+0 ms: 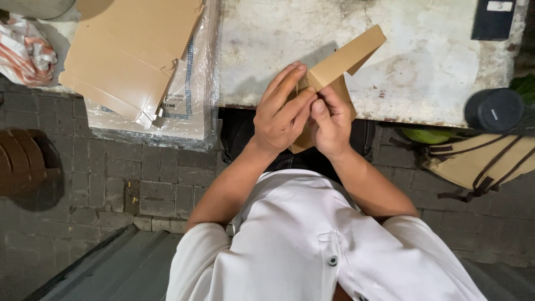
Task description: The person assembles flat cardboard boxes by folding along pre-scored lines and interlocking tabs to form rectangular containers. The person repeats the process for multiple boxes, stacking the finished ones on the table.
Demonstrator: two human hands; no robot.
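While both hands pinch it, the folded cardboard piece [334, 72] sits between left hand [281, 111] and right hand [332, 120] — flap sticking out toward 1 o'clock, over the white table [423, 61] edge.

- The cardboard piece [334, 69] is held between the left hand [281, 114] and the right hand [333, 120], above the near edge of the table [423, 67].
- One end of the piece reaches out over the table; the other hangs off the near edge, toward the person.
- A stack of flat cardboard sheets [131, 50] lies on a plastic-wrapped bundle [189, 106], just left of the table.
- A round container [494, 109] stands off the table's near right corner, with a strapped bag [479, 161] beside it on the paved ground.
- A flat dark box [492, 19] lies at the table's far right corner.
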